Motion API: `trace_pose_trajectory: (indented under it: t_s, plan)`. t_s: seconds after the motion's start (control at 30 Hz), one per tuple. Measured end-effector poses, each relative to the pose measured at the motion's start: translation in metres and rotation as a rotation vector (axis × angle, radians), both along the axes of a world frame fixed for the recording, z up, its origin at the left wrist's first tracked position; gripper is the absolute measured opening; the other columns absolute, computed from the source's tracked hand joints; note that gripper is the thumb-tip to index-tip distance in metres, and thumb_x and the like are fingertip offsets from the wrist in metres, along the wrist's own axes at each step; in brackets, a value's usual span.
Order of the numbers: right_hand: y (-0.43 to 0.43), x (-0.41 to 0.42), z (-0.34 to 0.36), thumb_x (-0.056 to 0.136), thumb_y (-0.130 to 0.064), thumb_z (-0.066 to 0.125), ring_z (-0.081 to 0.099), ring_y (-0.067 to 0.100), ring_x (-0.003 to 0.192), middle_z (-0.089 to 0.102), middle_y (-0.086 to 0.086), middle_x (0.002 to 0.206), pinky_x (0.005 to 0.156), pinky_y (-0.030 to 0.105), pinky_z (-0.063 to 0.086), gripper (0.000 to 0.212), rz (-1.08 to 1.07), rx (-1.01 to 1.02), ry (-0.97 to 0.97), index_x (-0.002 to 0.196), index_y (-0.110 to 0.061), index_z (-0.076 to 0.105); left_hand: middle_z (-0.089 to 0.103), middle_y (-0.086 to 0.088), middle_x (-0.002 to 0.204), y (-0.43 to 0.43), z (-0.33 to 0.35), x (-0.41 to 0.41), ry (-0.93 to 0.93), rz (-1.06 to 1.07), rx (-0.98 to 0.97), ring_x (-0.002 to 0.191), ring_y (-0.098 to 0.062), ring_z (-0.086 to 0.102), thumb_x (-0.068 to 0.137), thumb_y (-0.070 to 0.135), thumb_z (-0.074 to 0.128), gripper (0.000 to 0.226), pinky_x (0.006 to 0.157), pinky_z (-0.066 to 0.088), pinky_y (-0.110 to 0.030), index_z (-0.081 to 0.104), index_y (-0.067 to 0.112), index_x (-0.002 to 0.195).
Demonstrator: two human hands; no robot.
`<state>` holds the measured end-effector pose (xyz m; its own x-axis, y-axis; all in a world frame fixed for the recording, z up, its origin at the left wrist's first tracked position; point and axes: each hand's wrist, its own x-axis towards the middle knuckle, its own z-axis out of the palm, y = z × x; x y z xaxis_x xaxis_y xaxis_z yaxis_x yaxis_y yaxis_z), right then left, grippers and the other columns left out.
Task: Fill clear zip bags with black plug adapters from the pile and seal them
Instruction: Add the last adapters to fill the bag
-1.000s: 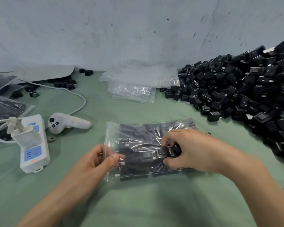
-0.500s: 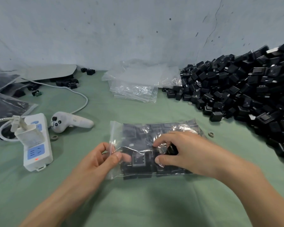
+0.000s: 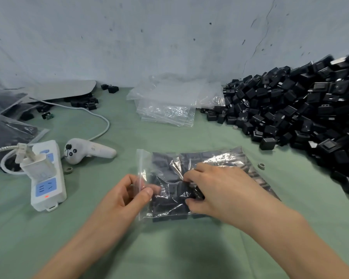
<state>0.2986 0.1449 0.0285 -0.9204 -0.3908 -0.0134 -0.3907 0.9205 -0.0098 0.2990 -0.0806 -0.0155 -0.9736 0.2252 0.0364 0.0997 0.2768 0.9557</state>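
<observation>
The filled zip bag (image 3: 210,158) lay on the worktop (image 3: 169,248). My left hand (image 3: 133,196) pinched its zip edge; my right hand (image 3: 220,190) gripped the bag, apparently settling the black plug adapters (image 3: 169,178) through the film. Next, I judged, the zip needed pressing shut along its length.

A green cloth covers the surface (image 3: 169,248), which runs back to a scuffed, cracked pale wall (image 3: 149,37). At the left lies a white power strip (image 3: 48,178) with blue sockets and a small red light lit near its close end. A white charger (image 3: 37,164) is plugged into it. A white cord (image 3: 101,117) curves away toward the back. Just beside the strip lies a white handheld controller (image 3: 87,151), and a small ring (image 3: 69,170) sits between them. A flat grey panel (image 3: 63,90) lies at the back left.
</observation>
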Motion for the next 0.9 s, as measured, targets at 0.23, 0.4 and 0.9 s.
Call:
trace_pose_trajectory:
  t_s: [0.23, 0.4, 0.9]
  plan:
    - [0.002, 0.002, 0.014, 0.091, -0.049, 0.052, 0.065, 0.027, 0.091, 0.059, -0.005, 0.106, 0.075, 0.040, 0.053, 0.034, 0.029, 0.113, 0.004, 0.114, -0.024, 0.059, 0.073, 0.015, 0.109, 0.004, -0.010, -0.001, -0.007, -0.040, -0.019, 0.097, -0.002, 0.067, 0.085, 0.043, 0.058, 0.035, 0.079, 0.048, -0.013, 0.061, 0.012, 0.102]
    - [0.009, -0.001, 0.019, 0.094, -0.060, 0.049, 0.055, 0.010, 0.100, 0.055, -0.017, 0.112, 0.070, 0.024, 0.042, 0.037, 0.019, -0.068, -0.043, 0.127, -0.044, 0.056, 0.073, 0.010, 0.107, 0.002, -0.011, -0.001, 0.002, -0.029, -0.036, 0.095, -0.009, 0.068, 0.094, 0.027, 0.062, 0.004, 0.080, 0.051, -0.021, 0.064, 0.024, 0.095]
    - [0.026, -0.010, 0.004, 0.089, -0.060, 0.058, 0.060, -0.001, 0.095, 0.065, -0.022, 0.106, 0.079, 0.019, 0.048, 0.031, -0.040, -0.289, -0.187, 0.120, -0.054, 0.058, 0.070, 0.022, 0.117, 0.003, -0.008, 0.003, -0.050, -0.130, -0.043, 0.103, -0.002, 0.061, 0.091, 0.052, 0.043, 0.032, 0.085, 0.040, -0.012, 0.046, 0.020, 0.096]
